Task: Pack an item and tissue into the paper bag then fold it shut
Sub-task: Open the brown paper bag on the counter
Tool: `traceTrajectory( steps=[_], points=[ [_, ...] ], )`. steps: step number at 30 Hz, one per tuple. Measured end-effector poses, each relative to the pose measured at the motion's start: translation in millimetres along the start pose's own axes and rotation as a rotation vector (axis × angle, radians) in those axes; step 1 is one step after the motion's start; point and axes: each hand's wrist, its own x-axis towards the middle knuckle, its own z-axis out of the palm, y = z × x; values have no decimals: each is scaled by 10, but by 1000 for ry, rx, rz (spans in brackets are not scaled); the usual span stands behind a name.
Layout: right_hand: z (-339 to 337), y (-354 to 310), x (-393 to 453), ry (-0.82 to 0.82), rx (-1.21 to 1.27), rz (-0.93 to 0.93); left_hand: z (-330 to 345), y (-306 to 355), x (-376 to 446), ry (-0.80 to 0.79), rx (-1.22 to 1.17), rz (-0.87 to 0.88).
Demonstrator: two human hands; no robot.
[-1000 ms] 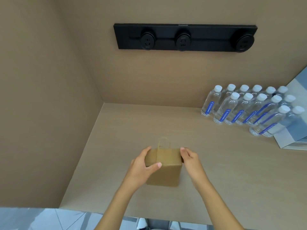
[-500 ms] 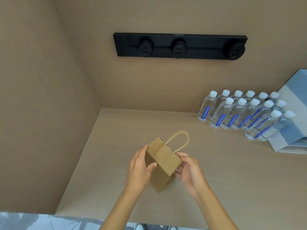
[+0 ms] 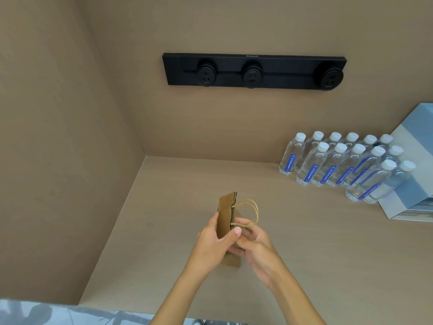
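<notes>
A small brown paper bag with twisted paper handles is held above the beige tabletop, turned on its side so its top edge points to the right. My left hand grips the bag's flat face, thumb across the front. From the right, my right hand holds the bag's lower part, fingers at the handle end. The bag's inside is hidden. No tissue or separate item is visible.
Several water bottles with white caps stand at the back right, next to a blue and white box. A black socket strip is mounted on the back wall. A beige side wall closes the left.
The bag was upright on the table, then lifted and tilted; now it is turned further on its side, with both hands closer together around it.
</notes>
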Motion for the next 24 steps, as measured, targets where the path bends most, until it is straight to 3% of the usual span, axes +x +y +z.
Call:
traceTrajectory(
  steps=[4, 12, 18, 24],
  points=[
    [-18, -10, 3, 15, 18, 2, -93, -2, 6, -27, -305, -95],
    [-28, 25, -5, -5, 8, -4, -126, 121, -10, -129, -309, -186],
    [51, -21, 55, 123, -152, -63, -195, 177, 52, -55, -227, -309],
    [175, -34, 128, 339, -514, -86, -197, 230, 78, 72, 134, -269]
  ],
)
